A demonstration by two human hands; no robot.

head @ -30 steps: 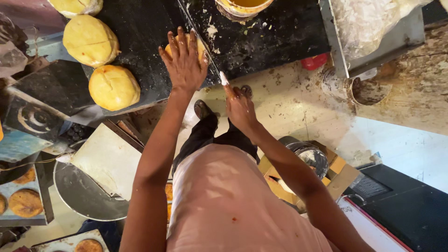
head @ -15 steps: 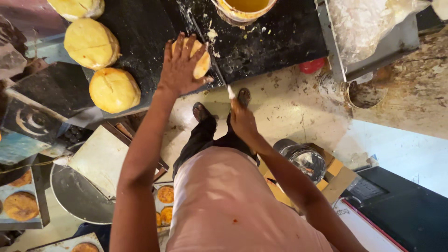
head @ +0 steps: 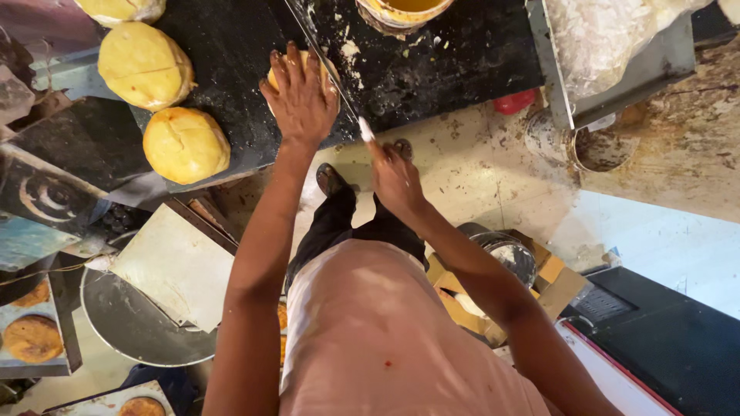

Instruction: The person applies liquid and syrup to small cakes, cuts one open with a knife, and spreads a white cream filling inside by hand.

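My left hand (head: 303, 94) lies flat on a yellow bun (head: 327, 68) on the black counter (head: 231, 46), covering most of it. My right hand (head: 395, 177) grips the white handle of a long thin knife (head: 327, 65). The blade runs up and left along the bun's right side, past my left fingers. Two more yellow buns (head: 185, 144) sit to the left on the counter, and part of a third shows at the top edge.
A yellow-rimmed bowl (head: 402, 9) stands at the counter's far edge. A metal tray lined with plastic (head: 609, 46) is at the right. A round metal pan (head: 131, 323), a board, trays of baked rounds (head: 31, 337) and a cardboard box (head: 539, 277) crowd the floor around my legs.
My left hand has shifted left and pressed down onto the bun. The knife in my right hand has slid along the bun's side, the blade now reaching further up the counter.
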